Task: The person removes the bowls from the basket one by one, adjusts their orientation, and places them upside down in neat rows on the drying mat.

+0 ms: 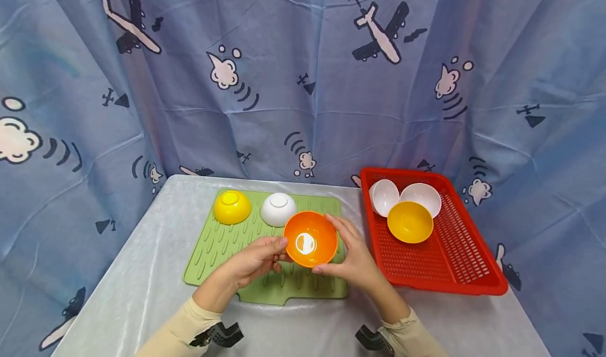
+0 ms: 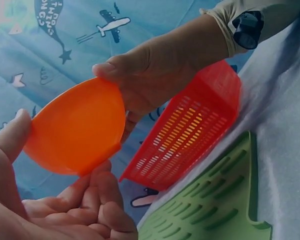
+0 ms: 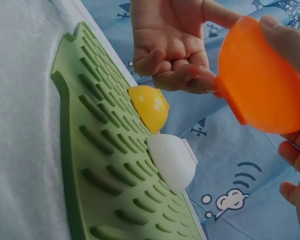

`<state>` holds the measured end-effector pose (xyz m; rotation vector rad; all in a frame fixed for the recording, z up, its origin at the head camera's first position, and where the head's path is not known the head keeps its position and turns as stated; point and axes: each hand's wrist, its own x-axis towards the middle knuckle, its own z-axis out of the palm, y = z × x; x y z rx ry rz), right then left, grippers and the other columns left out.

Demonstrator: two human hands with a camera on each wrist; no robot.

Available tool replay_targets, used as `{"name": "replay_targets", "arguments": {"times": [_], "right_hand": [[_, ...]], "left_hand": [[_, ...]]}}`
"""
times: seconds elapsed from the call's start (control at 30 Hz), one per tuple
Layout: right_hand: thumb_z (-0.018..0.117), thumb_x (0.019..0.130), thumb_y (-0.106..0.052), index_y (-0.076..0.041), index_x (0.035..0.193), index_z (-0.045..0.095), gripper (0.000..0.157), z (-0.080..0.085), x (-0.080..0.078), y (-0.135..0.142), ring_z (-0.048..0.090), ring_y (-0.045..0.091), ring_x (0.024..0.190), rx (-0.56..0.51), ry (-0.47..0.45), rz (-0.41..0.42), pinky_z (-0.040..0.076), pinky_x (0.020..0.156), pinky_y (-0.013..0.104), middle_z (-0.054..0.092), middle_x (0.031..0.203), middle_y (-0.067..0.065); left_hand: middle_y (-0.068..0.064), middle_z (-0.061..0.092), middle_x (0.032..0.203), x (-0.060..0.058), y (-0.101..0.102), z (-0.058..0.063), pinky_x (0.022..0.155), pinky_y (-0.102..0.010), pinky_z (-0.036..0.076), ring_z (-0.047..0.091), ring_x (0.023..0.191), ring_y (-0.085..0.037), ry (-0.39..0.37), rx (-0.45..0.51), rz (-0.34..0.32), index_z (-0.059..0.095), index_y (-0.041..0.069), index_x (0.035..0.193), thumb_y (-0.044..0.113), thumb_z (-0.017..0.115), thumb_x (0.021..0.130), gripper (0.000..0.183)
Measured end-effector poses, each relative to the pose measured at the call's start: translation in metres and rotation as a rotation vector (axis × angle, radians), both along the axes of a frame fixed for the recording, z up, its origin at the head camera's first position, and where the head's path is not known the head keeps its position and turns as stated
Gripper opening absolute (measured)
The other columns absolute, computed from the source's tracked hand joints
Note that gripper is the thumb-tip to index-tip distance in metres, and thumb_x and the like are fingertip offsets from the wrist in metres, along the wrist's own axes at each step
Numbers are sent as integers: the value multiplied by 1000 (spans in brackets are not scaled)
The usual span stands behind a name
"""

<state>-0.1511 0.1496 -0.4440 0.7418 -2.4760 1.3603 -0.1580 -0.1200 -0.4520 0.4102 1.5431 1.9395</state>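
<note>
An orange bowl (image 1: 310,240) is held in the air above the green drying mat (image 1: 208,257), its inside facing the head camera. My left hand (image 1: 258,259) pinches its left side, thumb at the rim and fingertips near the foot ring, as the left wrist view shows. Across from it, my right hand (image 1: 352,254) grips the right side between thumb and fingers. Behind the bowl, a yellow bowl (image 1: 232,207) and a white bowl (image 1: 278,210) sit upside down on the mat's back part.
A red perforated basket (image 1: 454,262) stands at the right of the table. Inside it lie two white bowls (image 1: 423,196) and a yellow-orange bowl (image 1: 410,222). A blue patterned curtain (image 1: 284,83) hangs behind and beside the pale table (image 1: 137,273).
</note>
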Motion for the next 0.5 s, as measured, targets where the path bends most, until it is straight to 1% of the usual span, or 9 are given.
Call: {"name": "replay_targets", "arguments": {"times": [0.13,0.23,0.33,0.4,0.5], "right_hand": [[101,60,-28,-14,154,45,110,2,1,-2,43,35,137,24,3,17,38,109,66,50,149,13],[100,62,-27,-16,156,41,112,5,2,-1,43,36,139,33,-14,36,38,109,67,47,152,13],[98,67,-24,-16,159,36,111,7,2,1,42,36,140,15,-43,50,35,110,69,45,155,13],[94,73,-22,-16,159,35,105,9,2,3,43,36,140,-6,-67,52,32,111,70,46,154,13],[87,82,-19,-15,157,39,90,13,2,5,46,34,138,-30,-96,33,31,113,68,52,150,10]], "left_hand": [[8,70,91,0,0,1,72,-25,43,60,89,-10,13,-1,41,72,19,103,36,58,104,22],[6,70,93,-1,-2,2,72,-25,44,59,89,-11,38,-33,83,70,13,108,29,60,102,20],[4,70,102,-2,-4,4,77,-28,45,59,95,-14,102,-100,128,66,3,122,26,64,100,32],[1,70,110,-3,-6,5,82,-31,46,60,101,-17,152,-147,159,62,-1,130,26,67,98,42],[-6,67,117,-4,-8,7,87,-34,47,59,107,-21,237,-210,214,60,-1,135,23,73,94,49]]}}
